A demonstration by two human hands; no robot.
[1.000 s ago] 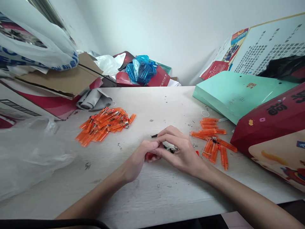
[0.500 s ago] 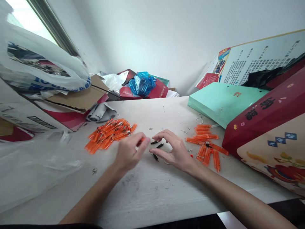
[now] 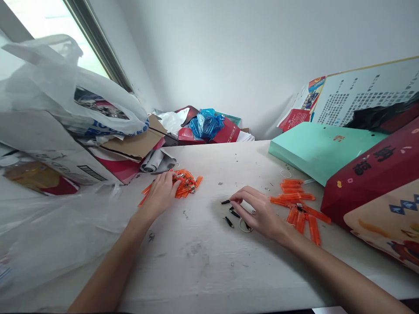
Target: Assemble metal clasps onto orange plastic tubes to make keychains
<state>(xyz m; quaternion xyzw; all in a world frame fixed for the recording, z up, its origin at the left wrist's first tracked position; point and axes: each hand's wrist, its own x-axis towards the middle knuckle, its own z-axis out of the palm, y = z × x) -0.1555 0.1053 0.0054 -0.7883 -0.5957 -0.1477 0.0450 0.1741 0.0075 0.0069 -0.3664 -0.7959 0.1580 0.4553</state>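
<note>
My left hand [image 3: 161, 192] reaches over a heap of orange lighters [image 3: 186, 181] with metal tops. Its thumb stands apart from the fingers, and the fingertips are partly hidden among the lighters. My right hand [image 3: 253, 207] is lower, near the middle of the table, its thumb and forefinger pinched at the end of a small black igniter-like piece [image 3: 225, 202]. More such black pieces [image 3: 228, 222] lie below its fingers, beside a pale rubber band [image 3: 245, 226]. To the right, orange lighter bodies [image 3: 300, 218] are spread in a looser group.
A mint-green box [image 3: 314, 146] and a red patterned bag [image 3: 376, 183] border the right side. Clear plastic sheeting [image 3: 65, 235], a carton [image 3: 59, 152] and a white plastic bag [image 3: 108, 96] crowd the left. A blue bag [image 3: 207, 124] sits at the back. Small debris dots the white table [image 3: 196, 270].
My left hand has moved left from the middle onto the lighter heap; the orange thing it held no longer shows. My right hand's spread fingers have closed at a black piece. The view has shifted.
</note>
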